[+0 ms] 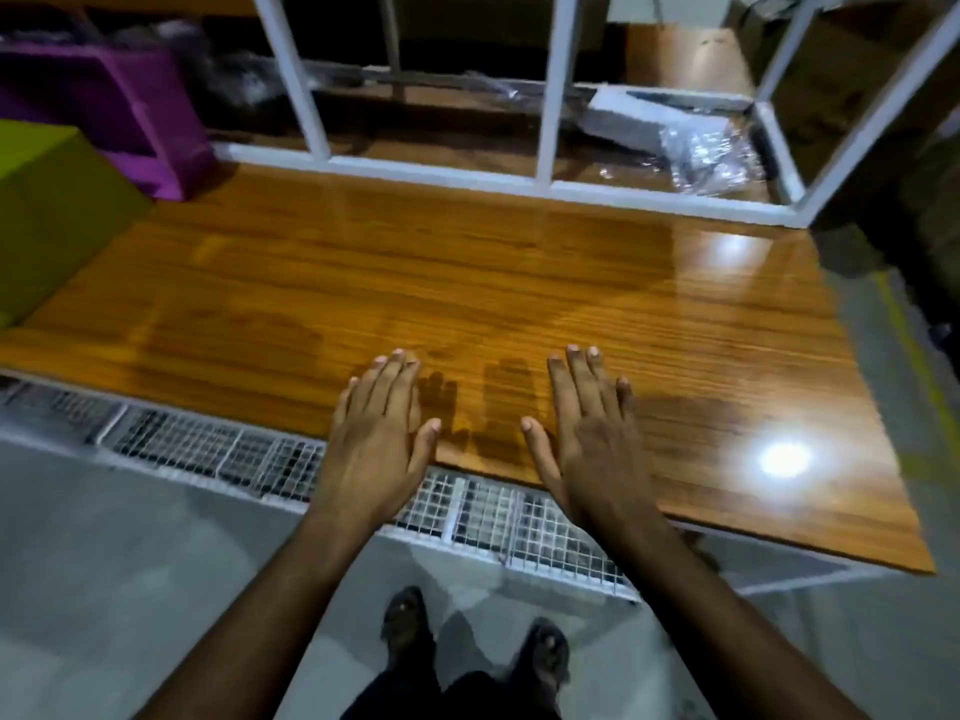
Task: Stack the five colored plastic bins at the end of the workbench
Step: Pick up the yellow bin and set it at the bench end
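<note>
1. Left hand [376,431]: flat and palm down over the near edge of the workbench [467,283], fingers extended and close together, thumb angled toward the other hand. It holds nothing.
2. Right hand [592,433]: likewise flat, palm down, fingers extended over the wooden top, thumb pointing inward. It holds nothing. Whether either palm presses on the surface or hovers just above it cannot be told; dark hand shadows lie on the wood between the two hands.
3. Green bin [47,215]: at the far left of the bench top, cut off by the frame edge, well apart from both hands and nearer the left one.
4. Purple bin [119,106]: behind the green bin, toward the back left corner, lying with one side facing the viewer; farther from the hands than the green bin. Other bins are not seen.
5. White frame [550,96]: upright posts and a low rail along the back edge of the bench.
6. Plastic-wrapped items [696,148]: behind the rail, back right.
7. Wire mesh shelf [467,511]: below the front edge, under the wrists.
8. Shoes [478,636]: on the grey floor beneath.
</note>
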